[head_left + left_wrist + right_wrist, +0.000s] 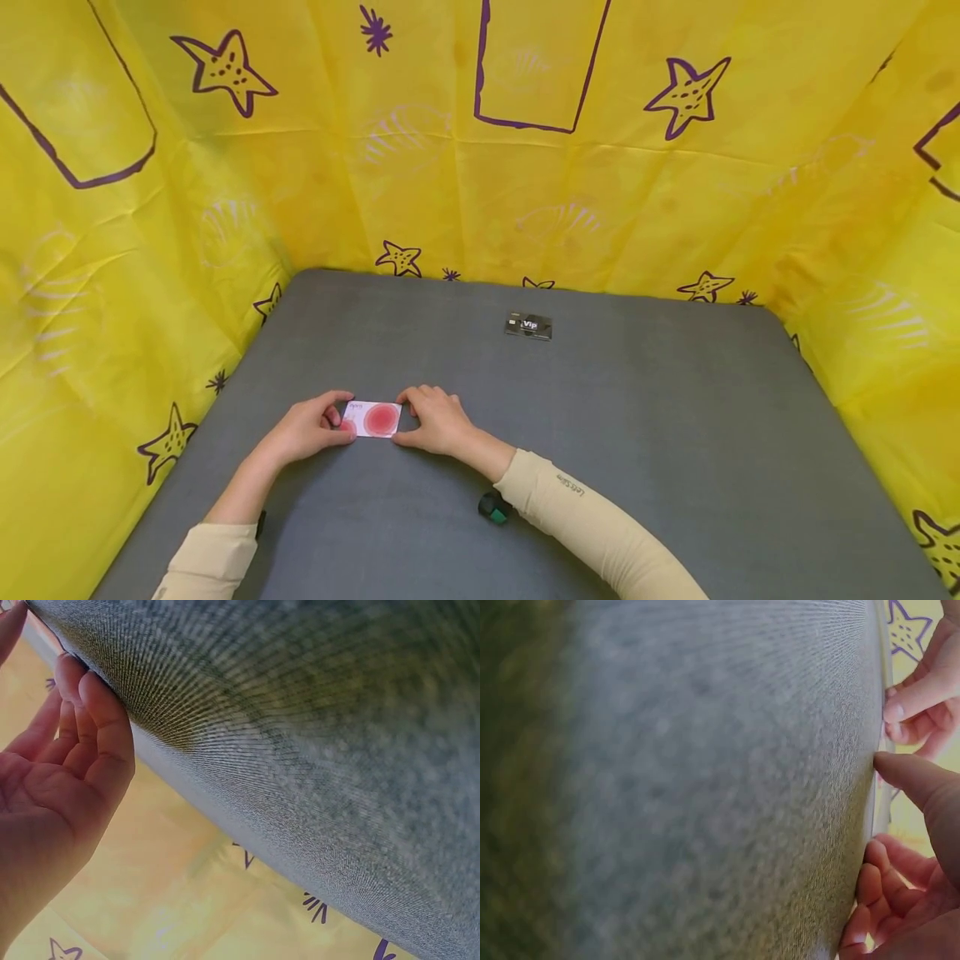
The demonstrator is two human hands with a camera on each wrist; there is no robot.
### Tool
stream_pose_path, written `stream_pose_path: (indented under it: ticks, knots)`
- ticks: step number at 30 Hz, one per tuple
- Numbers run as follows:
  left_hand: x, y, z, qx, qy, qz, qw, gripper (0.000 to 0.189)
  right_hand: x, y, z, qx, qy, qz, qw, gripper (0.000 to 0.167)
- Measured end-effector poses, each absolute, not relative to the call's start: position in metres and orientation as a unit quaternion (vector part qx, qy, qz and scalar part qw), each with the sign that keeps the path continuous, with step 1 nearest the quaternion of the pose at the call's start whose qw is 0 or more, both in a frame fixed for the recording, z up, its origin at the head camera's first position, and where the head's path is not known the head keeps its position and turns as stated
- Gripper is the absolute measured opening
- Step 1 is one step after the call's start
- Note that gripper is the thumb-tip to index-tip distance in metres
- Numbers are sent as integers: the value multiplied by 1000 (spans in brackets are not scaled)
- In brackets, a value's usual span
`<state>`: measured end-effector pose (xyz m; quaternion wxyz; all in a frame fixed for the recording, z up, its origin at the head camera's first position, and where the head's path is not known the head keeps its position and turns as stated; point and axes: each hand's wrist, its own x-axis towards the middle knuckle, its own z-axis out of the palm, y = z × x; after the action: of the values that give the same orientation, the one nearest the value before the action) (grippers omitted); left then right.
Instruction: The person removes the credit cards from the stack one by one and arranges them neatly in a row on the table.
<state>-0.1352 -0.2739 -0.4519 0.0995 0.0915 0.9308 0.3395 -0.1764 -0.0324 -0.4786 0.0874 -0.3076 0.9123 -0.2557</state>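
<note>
A white card with red circles (373, 419) lies flat at, or just above, the grey surface, left of the middle in the head view. My left hand (309, 427) pinches its left end between thumb and index finger, the other fingers curled in. At the right end, the thumb and fingers of my right hand (435, 422) grip the corners. The right wrist view shows my right hand (922, 881) and, beyond it, my left hand (926, 701), both at the surface; the card is nearly edge-on there. In the left wrist view my left hand (67, 772) appears at the left edge.
A black card marked "Vip" (528, 326) lies farther back on the grey tabletop (637, 433). Yellow cloth (465, 192) with purple stars hangs behind and along both sides. A dark strap device (494, 507) sits by my right wrist.
</note>
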Motion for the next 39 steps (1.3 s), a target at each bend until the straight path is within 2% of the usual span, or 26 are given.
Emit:
stream_pose_path:
  ticks: [12, 18, 23, 30, 39]
  knots:
    - [-125, -260, -451, 95, 937, 335, 10, 53, -177, -25, -478, -313, 896, -297, 98, 56]
    - [-124, -246, -451, 113, 931, 348, -9, 51, -180, -17, -477, -321, 872, -347, 126, 53]
    - [-125, -231, -454, 124, 918, 375, -24, 50, -180, -6, -479, -334, 852, -386, 117, 50]
    - [-133, -203, -454, 129, 900, 415, -27, 50, -178, 15, -479, -315, 844, -423, 94, 46]
    - [-153, -165, -440, 153, 880, 450, 7, 51, -180, 46, -476, -271, 841, -455, 114, 46]
